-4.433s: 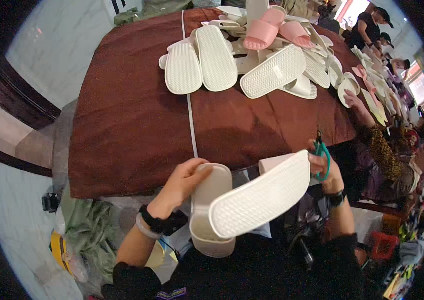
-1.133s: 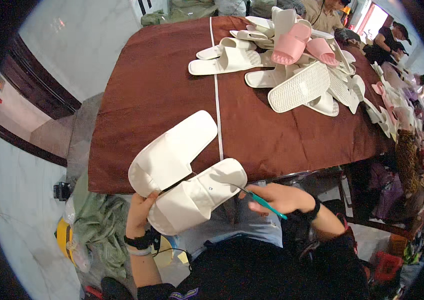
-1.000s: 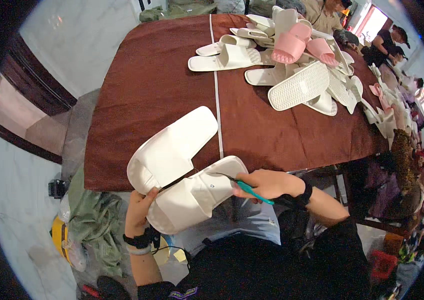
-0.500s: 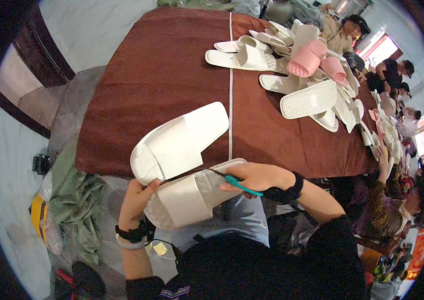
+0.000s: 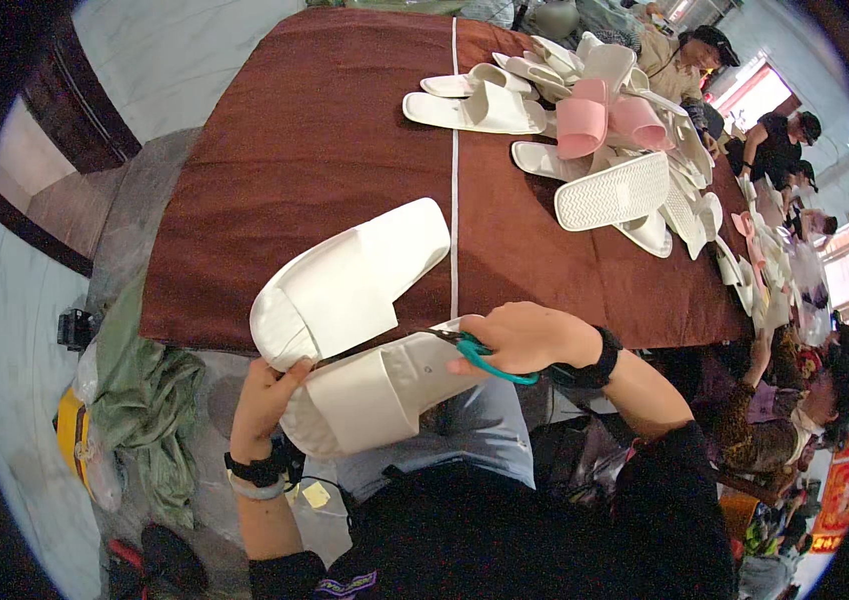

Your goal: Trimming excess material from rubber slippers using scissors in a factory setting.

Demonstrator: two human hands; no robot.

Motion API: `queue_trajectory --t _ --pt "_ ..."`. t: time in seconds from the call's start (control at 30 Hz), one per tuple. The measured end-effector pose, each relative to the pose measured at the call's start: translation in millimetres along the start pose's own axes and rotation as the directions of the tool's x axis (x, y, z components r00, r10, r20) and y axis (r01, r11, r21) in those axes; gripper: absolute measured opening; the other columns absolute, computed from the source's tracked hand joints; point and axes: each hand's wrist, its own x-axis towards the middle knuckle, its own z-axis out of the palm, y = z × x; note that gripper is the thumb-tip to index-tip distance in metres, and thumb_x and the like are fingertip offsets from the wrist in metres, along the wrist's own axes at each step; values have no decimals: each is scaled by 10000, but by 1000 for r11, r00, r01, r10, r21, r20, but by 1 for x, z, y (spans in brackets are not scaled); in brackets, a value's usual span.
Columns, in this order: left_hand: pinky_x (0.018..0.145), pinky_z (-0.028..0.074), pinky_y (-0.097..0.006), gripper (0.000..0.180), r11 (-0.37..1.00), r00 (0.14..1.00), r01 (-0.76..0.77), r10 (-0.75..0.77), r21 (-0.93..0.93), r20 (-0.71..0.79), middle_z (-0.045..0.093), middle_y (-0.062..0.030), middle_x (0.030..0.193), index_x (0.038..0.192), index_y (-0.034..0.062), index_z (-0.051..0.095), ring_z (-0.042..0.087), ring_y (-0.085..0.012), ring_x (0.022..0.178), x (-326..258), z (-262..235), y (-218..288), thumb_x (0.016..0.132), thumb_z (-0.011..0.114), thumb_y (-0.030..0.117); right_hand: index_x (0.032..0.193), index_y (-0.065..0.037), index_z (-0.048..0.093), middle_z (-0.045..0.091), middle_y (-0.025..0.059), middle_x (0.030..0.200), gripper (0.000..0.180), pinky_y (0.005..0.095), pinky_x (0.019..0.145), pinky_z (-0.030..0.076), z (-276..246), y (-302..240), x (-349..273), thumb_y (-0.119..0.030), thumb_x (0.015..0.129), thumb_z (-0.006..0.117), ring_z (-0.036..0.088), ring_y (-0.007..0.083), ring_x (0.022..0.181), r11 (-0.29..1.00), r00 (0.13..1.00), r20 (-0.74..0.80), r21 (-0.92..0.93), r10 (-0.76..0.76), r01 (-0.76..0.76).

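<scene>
A pair of white slide slippers is in front of me at the table's near edge. The upper slipper (image 5: 350, 275) lies tilted on the cloth, toe towards me. Below it, the lower slipper (image 5: 365, 405) hangs over the edge above my lap. My left hand (image 5: 267, 400) is closed at the two toe ends, thumb between them; its other fingers are mostly hidden. My right hand (image 5: 535, 340) grips scissors with teal handles (image 5: 495, 365). Their dark blades lie against the rim of the lower slipper near its heel. A small dark mark shows on that slipper's footbed.
A brown cloth (image 5: 315, 130) with a white line covers the table. White slippers (image 5: 615, 195) and pink slippers (image 5: 582, 122) are heaped at the far right. Several people sit along the right side, one person (image 5: 685, 65) at the far corner. Green sheeting (image 5: 150, 390) lies on the floor at left.
My right hand has turned slightly and the scissors' handle loops show wider. The lower slipper's footbed is more exposed. In the heap, the pink slippers have shifted left and now stand side by side.
</scene>
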Motion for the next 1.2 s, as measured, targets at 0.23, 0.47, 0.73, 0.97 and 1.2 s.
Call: queue_trajectory --t 0.23,0.47,0.73,0.97,1.2 --pt "768 448 -271 288 1000 1000 17 -17 24 8 661 -58 972 1068 -23 619 584 -117 871 -2 -5 -5 843 632 156 985 2 555 604 238 730 617 466 635 481 4 -1 -7 -595 844 484 606 425 723 979 994 -81 183 -80 94" --pt "763 448 -271 301 997 985 -69 65 -19 -158 661 -72 968 1067 -38 613 586 -130 871 -8 21 -12 860 616 180 1122 -28 404 596 67 926 552 194 553 452 77 -15 -25 -62 715 776 609 139 765 527 896 -431 789 110 315" --pt "692 538 -379 373 934 989 -77 26 -350 -146 643 -166 975 1194 -30 477 649 -259 866 -18 35 -1 939 494 241 1052 -35 474 565 30 857 457 271 726 473 108 -17 -40 -88 713 774 556 120 831 518 810 -516 791 280 325" --pt "755 517 -342 388 901 584 121 274 416 -764 599 -161 1041 1127 -82 503 624 -227 852 -94 -121 -15 936 521 255 1034 -82 456 539 18 831 441 247 637 445 109 40 -150 -19 691 726 545 127 773 -31 822 -283 939 494 342" --pt "820 472 -327 370 770 265 -580 487 266 -833 593 -132 1049 1109 -80 505 573 -189 925 -150 -147 29 936 526 247 1162 -69 452 580 92 994 415 351 724 501 158 140 -186 -219 822 637 580 211 915 -204 784 -497 780 371 591"
